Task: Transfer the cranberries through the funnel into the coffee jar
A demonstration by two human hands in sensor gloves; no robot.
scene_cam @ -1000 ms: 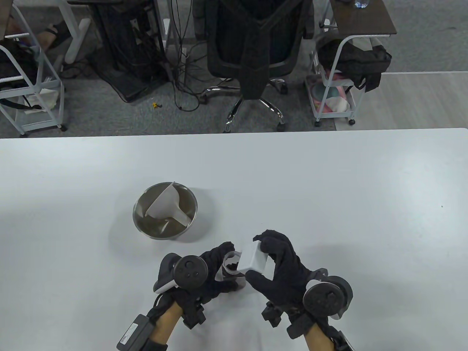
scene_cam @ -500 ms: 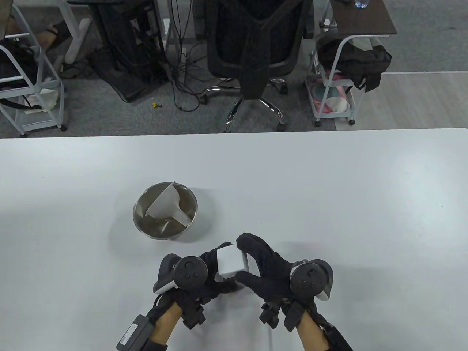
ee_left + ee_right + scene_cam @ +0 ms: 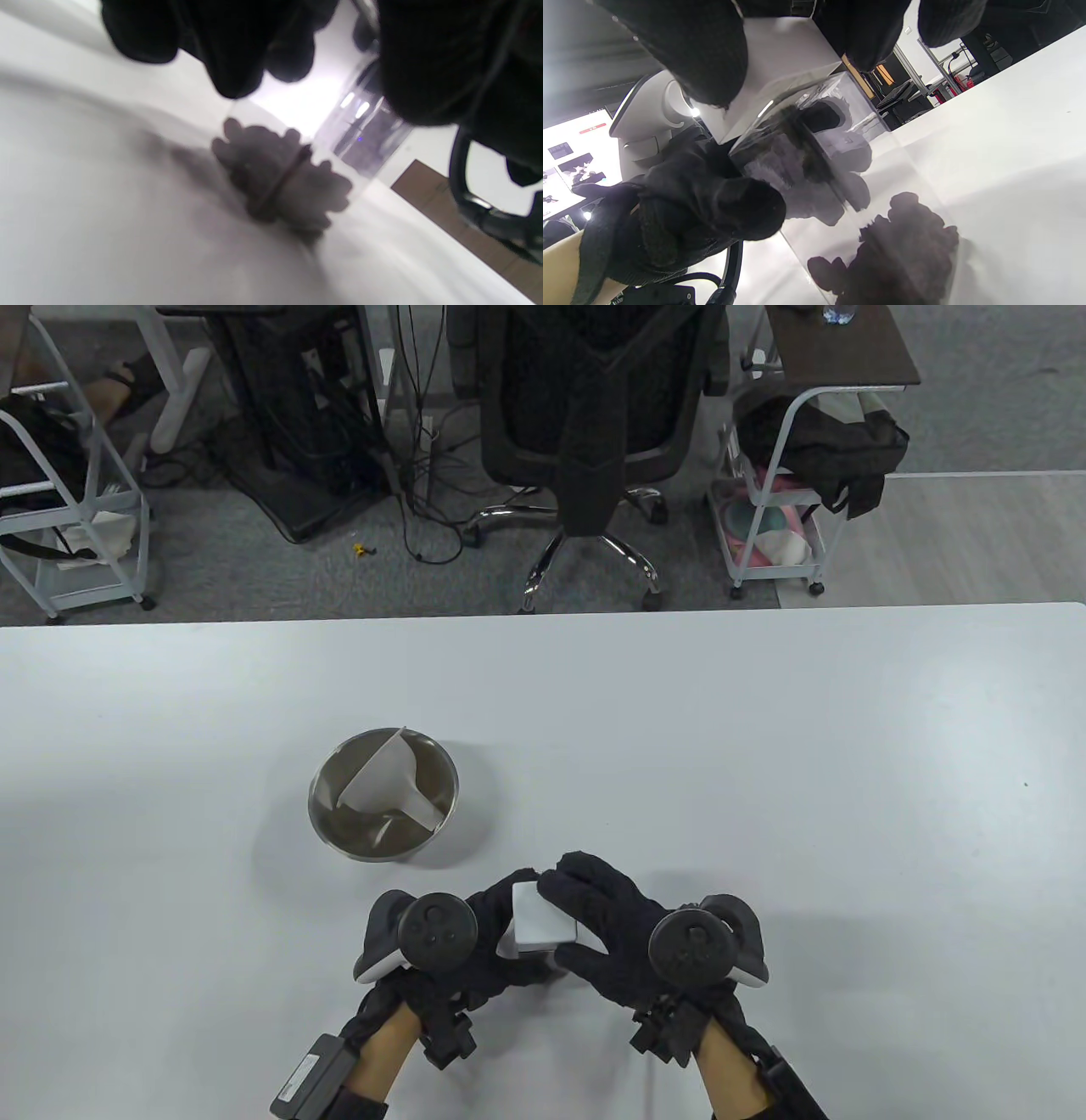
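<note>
Steel bowl (image 3: 383, 796) on white table (image 3: 764, 729), up-left of jar, well apart — white funnel (image 3: 386, 789) lying tilted inside it. Left hand (image 3: 475, 933) wrapped around clear coffee jar (image 3: 814, 140), fingers curled on its side, jar standing on table. Dark cranberries (image 3: 903, 245) heaped at jar bottom. White lid (image 3: 541, 913) sitting atop jar mouth — right hand (image 3: 615, 929) grips lid from right, fingers over top, thumb (image 3: 700, 46) on near side.

A black office chair (image 3: 594, 415) stands behind the white table (image 3: 764, 780), flanked by white carts (image 3: 776, 517).
</note>
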